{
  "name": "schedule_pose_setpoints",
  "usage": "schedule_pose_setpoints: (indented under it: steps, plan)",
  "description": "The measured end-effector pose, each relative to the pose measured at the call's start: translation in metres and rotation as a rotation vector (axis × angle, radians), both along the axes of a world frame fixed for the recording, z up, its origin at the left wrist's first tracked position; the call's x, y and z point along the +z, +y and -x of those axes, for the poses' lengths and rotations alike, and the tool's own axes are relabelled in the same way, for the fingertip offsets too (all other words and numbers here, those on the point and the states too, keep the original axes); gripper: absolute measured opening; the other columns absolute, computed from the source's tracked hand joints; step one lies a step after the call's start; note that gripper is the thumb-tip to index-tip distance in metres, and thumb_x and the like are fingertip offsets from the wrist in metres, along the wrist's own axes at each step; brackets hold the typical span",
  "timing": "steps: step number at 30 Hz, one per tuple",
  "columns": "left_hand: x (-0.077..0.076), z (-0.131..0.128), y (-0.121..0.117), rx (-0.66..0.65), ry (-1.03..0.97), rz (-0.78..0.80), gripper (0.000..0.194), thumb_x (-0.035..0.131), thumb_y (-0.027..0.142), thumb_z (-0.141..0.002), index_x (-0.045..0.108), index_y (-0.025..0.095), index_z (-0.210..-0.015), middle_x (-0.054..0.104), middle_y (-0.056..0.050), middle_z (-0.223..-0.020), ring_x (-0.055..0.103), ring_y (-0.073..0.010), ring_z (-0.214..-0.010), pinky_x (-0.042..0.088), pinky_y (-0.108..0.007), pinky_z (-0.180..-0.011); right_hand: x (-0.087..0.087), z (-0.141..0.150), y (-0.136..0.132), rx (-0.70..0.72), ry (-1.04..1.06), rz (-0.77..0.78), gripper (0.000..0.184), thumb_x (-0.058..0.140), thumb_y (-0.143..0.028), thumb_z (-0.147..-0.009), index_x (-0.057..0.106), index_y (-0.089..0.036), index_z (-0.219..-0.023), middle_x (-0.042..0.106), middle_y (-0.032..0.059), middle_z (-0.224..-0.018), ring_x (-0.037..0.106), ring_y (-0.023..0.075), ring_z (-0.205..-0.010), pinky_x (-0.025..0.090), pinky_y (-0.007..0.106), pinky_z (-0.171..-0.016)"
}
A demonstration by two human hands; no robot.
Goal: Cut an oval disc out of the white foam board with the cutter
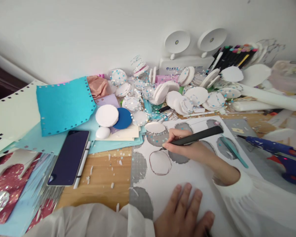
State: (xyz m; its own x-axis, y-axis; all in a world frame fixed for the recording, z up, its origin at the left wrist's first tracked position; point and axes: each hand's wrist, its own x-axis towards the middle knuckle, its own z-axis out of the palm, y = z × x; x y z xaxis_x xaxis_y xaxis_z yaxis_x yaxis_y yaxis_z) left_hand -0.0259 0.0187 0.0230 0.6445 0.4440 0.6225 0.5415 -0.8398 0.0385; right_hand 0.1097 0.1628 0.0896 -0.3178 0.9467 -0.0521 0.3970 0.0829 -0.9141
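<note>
My right hand [182, 144] grips a thick black marker [199, 135], its tip at the upper edge of a hand-drawn circle [160, 163]. The circle is on a sheet of white paper [187, 174] with several rough round holes cut along its edges. Through those holes shows a grey cutting mat [141, 200]. My left hand [182, 212] lies flat on the paper's near part, fingers spread. Something small and dark shows under its thumb; I cannot make out what. A teal craft knife or cutter [234, 152] lies on the sheet, right of the marker.
A blue glue gun [281, 153] lies at the right. White foam discs [162, 93] and glittery scraps heap along the wall before a twin-headed emergency lamp [186, 64]. A phone [69, 158] and a white pen [82, 164] are at the left, near turquoise felt [65, 105].
</note>
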Motion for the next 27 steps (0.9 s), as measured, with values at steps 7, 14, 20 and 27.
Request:
schedule_pose_setpoints:
  steps: [7, 14, 20, 27]
  plan:
    - [-0.003, -0.004, -0.001, 0.025, -0.036, -0.005, 0.026, 0.058, 0.03, -0.085, 0.065, 0.023, -0.109, 0.071, -0.005, -0.114, 0.064, -0.0283, -0.111, 0.03, -0.05, -0.113, -0.004, -0.007, 0.005, 0.018, -0.005, 0.013, 0.028, 0.063, -0.036, -0.079, 0.047, -0.019, -0.063, 0.043, -0.0052, -0.056, 0.037, 0.0102, -0.056, 0.026, 0.025, -0.051]
    - [-0.004, -0.003, -0.001, 0.033, -0.048, -0.007, 0.027, 0.056, 0.03, -0.087, 0.064, 0.023, -0.111, 0.07, -0.004, -0.114, 0.063, -0.0274, -0.112, 0.034, -0.048, -0.111, -0.006, -0.009, 0.006, 0.026, 0.05, 0.017, 0.029, 0.062, -0.036, -0.08, 0.044, -0.02, -0.063, 0.04, -0.0055, -0.059, 0.036, 0.0104, -0.057, 0.025, 0.025, -0.052]
    - [-0.002, -0.003, -0.001, 0.02, -0.037, 0.003, 0.028, 0.057, 0.029, -0.086, 0.064, 0.023, -0.113, 0.07, -0.005, -0.115, 0.063, -0.0282, -0.112, 0.029, -0.05, -0.113, -0.01, -0.009, 0.007, 0.031, 0.097, 0.027, 0.031, 0.063, -0.037, -0.08, 0.044, -0.019, -0.063, 0.039, -0.0059, -0.059, 0.034, 0.0102, -0.057, 0.024, 0.026, -0.052]
    - [-0.004, -0.004, -0.002, 0.03, -0.038, -0.016, 0.026, 0.06, 0.032, -0.085, 0.065, 0.022, -0.109, 0.071, -0.006, -0.114, 0.064, -0.0282, -0.111, 0.028, -0.051, -0.114, -0.016, -0.013, 0.008, -0.099, 0.219, 0.105, 0.033, 0.065, -0.038, -0.078, 0.043, -0.02, -0.061, 0.036, -0.0068, -0.053, 0.03, 0.0087, -0.05, 0.02, 0.026, -0.048]
